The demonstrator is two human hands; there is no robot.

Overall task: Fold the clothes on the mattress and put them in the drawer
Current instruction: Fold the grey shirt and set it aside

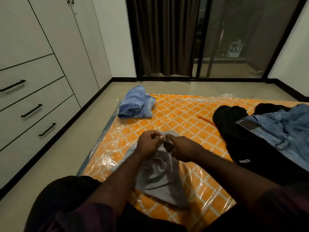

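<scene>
A person kneeling at the edge of a mattress [175, 113] works on a grey garment [160, 178] lying on its plastic-wrapped orange lattice cover. The left hand [148, 144] and right hand [182, 148] meet at the garment's far end, each with fingers curled and pinching the grey cloth between them; the rest of the garment trails back toward the person, wrinkled and partly folded over itself.

Near the mattress's far left corner sits a pair of jeans [136, 103], already rolled and folded into a bundle. On the right side lies a loose heap: a black garment [237, 131] with white lettering, and a second pair of jeans [280, 129] spread across it, unfolded. A thin orange cord [206, 119] pokes out beside the black garment.

Along the left wall stands a pale wardrobe [55, 41] with three drawers [33, 104] at the bottom, all closed, each with a black bar handle. Beyond the mattress, dark curtains [163, 36] hang beside a glass sliding door [234, 39].
</scene>
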